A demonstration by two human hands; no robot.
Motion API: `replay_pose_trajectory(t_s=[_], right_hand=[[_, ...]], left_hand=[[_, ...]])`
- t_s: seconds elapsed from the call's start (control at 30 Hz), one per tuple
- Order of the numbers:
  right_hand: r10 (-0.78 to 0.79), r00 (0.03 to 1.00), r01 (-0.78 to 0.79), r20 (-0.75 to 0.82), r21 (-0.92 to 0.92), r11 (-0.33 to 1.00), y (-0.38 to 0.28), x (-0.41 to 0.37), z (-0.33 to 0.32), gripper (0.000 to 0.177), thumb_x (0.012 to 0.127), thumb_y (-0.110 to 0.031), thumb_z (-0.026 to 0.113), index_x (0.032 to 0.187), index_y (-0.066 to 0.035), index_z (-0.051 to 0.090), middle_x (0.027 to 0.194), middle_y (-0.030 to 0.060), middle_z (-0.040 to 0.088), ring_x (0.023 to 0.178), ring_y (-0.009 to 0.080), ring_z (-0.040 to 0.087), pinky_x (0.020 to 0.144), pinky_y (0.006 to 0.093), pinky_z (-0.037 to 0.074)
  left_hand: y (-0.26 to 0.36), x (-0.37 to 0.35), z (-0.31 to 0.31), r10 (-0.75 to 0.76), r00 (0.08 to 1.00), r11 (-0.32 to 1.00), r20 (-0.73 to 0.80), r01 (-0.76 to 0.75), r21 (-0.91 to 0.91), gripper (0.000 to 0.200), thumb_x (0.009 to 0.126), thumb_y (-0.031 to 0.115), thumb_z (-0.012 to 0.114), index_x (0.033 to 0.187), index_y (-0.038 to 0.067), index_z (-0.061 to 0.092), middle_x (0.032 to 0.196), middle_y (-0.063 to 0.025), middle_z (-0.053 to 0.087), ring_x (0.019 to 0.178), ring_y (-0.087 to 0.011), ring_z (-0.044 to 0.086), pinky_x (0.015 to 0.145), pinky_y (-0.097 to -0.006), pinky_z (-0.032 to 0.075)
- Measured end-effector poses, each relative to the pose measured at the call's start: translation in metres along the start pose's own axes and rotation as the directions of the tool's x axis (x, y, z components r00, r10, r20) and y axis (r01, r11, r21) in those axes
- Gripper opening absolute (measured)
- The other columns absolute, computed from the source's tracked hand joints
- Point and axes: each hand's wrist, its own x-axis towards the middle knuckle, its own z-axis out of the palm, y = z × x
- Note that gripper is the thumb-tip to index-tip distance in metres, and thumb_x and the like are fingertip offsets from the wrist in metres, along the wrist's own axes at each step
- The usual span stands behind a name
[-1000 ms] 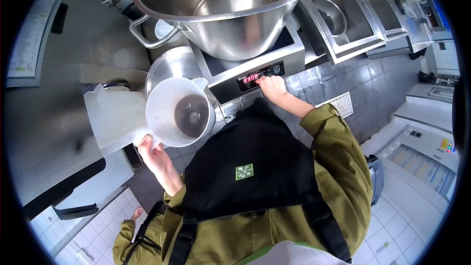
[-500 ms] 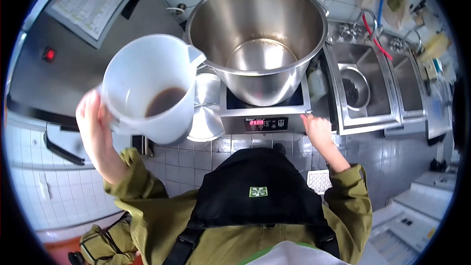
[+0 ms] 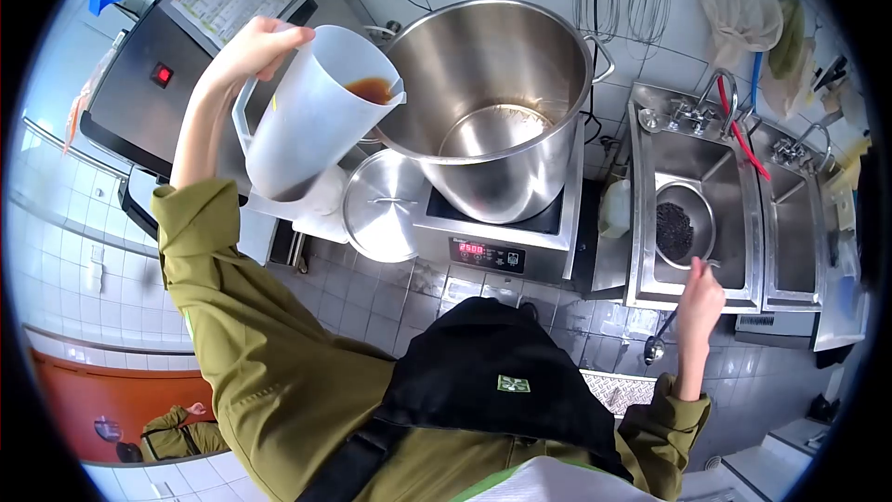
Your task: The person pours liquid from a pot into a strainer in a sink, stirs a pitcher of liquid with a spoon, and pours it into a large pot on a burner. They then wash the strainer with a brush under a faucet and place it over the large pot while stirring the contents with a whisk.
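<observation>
My left hand is closed at the top of the handle of a translucent white plastic pitcher. The pitcher tilts toward a large steel stockpot, its spout close to the pot's left rim. Brown liquid lies inside near the spout; no stream shows. A thin film of liquid seems to wet the pot's bottom. In front of the sink, my right hand is closed round the handle of a small metal ladle, whose bowl hangs downward.
The stockpot stands on an induction cooker with a lit red display. A steel lid leans left of it. In the sink, a round metal strainer holds dark bits. Whisks hang on the wall.
The pitcher has risen and tipped toward the pot, its liquid shifting to the spout. My right hand has moved right from the cooker's edge and now holds a ladle.
</observation>
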Motion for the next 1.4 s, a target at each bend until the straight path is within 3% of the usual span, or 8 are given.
replay_pose_trajectory(t_s=[0.47,0.67,0.73,0.87,0.9,1.0,1.13,1.4], right_hand=[[0.197,0.968,-0.156,-0.157,0.242,0.958,0.018,0.001,-0.03,0.029,0.089,-0.016,0.044,0.07,0.005,0.051,0.048,0.0166,0.043,0.04,0.0282,0.039,0.04,0.0346,0.032],[0.348,0.889,-0.2,-0.298,0.431,0.88,0.036,0.004,-0.049,0.039,0.092,-0.024,0.037,0.062,-0.001,0.046,0.052,0.0012,0.04,0.048,0.0078,0.034,0.045,0.0238,0.029],[0.516,0.834,-0.316,-0.197,0.596,0.738,0.034,0.004,-0.063,0.038,0.092,-0.027,0.037,0.064,-0.004,0.048,0.052,-0.0018,0.04,0.048,0.0039,0.033,0.044,0.0188,0.026],[0.575,0.79,-0.268,-0.213,0.724,0.636,0.025,0.01,-0.073,0.037,0.092,-0.031,0.036,0.069,-0.006,0.05,0.051,-0.0032,0.04,0.047,0.0016,0.033,0.044,0.0157,0.024],[0.577,0.789,-0.262,-0.211,0.735,0.626,0.023,0.011,-0.074,0.037,0.091,-0.032,0.036,0.069,-0.006,0.051,0.051,-0.003,0.04,0.047,0.0018,0.033,0.044,0.0157,0.024],[0.577,0.793,-0.263,-0.196,0.745,0.614,0.017,0.011,-0.076,0.038,0.091,-0.033,0.036,0.07,-0.006,0.051,0.051,-0.003,0.04,0.047,0.0021,0.034,0.044,0.0158,0.024],[0.58,0.795,-0.284,-0.177,0.736,0.614,0.017,0.008,-0.074,0.039,0.091,-0.035,0.035,0.07,-0.006,0.051,0.051,-0.0031,0.04,0.048,0.0022,0.034,0.044,0.0156,0.024],[0.548,0.806,-0.273,-0.225,0.68,0.68,0.03,0.0,-0.097,0.039,0.091,-0.033,0.036,0.07,-0.005,0.052,0.054,-0.0012,0.042,0.049,0.0033,0.035,0.046,0.0158,0.024]], left_hand=[[0.042,0.041,0.016,0.112,0.973,0.926,0.202,-0.176,0.334,0.037,0.07,0.034,0.056,0.047,0.008,0.044,0.038,0.004,0.028,0.034,-0.0063,0.028,0.034,-0.0222,0.02],[0.054,0.057,0.026,0.095,0.953,0.891,0.286,-0.21,0.403,0.038,0.067,0.035,0.056,0.045,0.007,0.042,0.038,0.0037,0.024,0.035,-0.0081,0.024,0.034,-0.0229,0.019],[0.059,0.059,0.032,0.101,0.953,0.88,0.284,-0.219,0.421,0.038,0.066,0.036,0.056,0.046,0.007,0.044,0.038,0.0036,0.024,0.034,-0.0084,0.024,0.034,-0.0232,0.019],[0.073,0.066,0.043,0.089,0.942,0.863,0.325,-0.236,0.448,0.036,0.066,0.036,0.055,0.047,0.006,0.046,0.038,0.0036,0.022,0.034,-0.0086,0.021,0.034,-0.024,0.02],[0.08,0.07,0.043,0.043,0.934,0.836,0.354,-0.227,0.499,0.036,0.068,0.035,0.059,0.054,0.003,0.054,0.039,0.0016,0.034,0.035,-0.0075,0.033,0.036,-0.0242,0.028],[0.091,0.065,0.058,0.153,0.943,0.813,0.296,-0.29,0.504,0.035,0.065,0.032,0.056,0.047,0.003,0.047,0.037,0.0014,0.03,0.03,-0.0103,0.028,0.029,-0.0244,0.02],[0.117,0.062,0.058,0.095,0.917,0.733,0.387,-0.328,0.597,0.044,0.062,0.037,0.061,0.079,-0.003,0.063,0.076,-0.0168,0.063,0.07,-0.028,0.06,0.063,-0.0382,0.046],[0.109,0.06,0.071,0.349,0.879,0.67,0.324,-0.476,0.569,0.047,0.059,0.038,0.063,0.073,-0.007,0.061,0.071,-0.0229,0.06,0.068,-0.0319,0.059,0.062,-0.0376,0.047]])
